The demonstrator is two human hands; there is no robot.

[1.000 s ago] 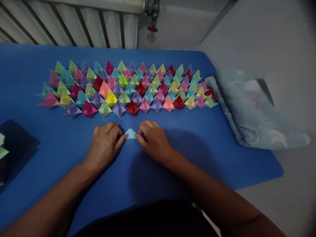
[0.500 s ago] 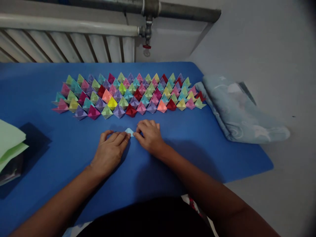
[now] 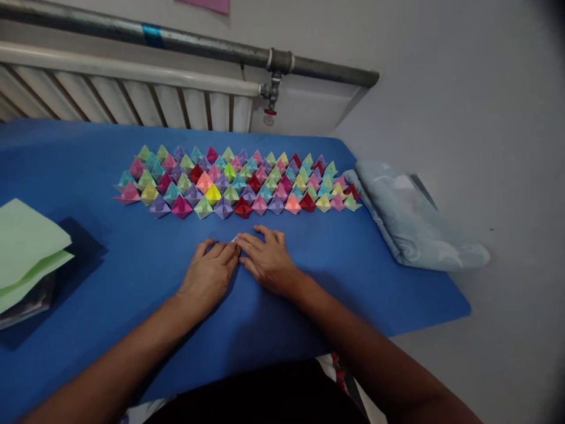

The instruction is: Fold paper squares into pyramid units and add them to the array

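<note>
A small piece of folded light blue paper (image 3: 234, 239) lies flat on the blue table, mostly covered by fingers so that only a pale corner shows. My left hand (image 3: 209, 270) presses its fingertips down on the paper from the left. From the right, my right hand (image 3: 270, 262) bears on the same paper, its index finger reaching over the top and touching the left fingertips. Just beyond both hands stand several rows of small folded paper boats (image 3: 224, 206) in pink, red, purple, green, yellow and turquoise.
Light green paper sheets (image 3: 30, 247) rest on a dark, shiny-sided object at the left. A folded grey-blue blanket (image 3: 410, 224) lies on the table's right edge, against the wall. Behind the blue table (image 3: 145, 330) are a white radiator (image 3: 128, 100) and a metal pipe with a red valve (image 3: 270, 112).
My right hand has shifted left over the light blue paper, covering most of it, and now meets my left hand. The camera view has tilted up slightly.
</note>
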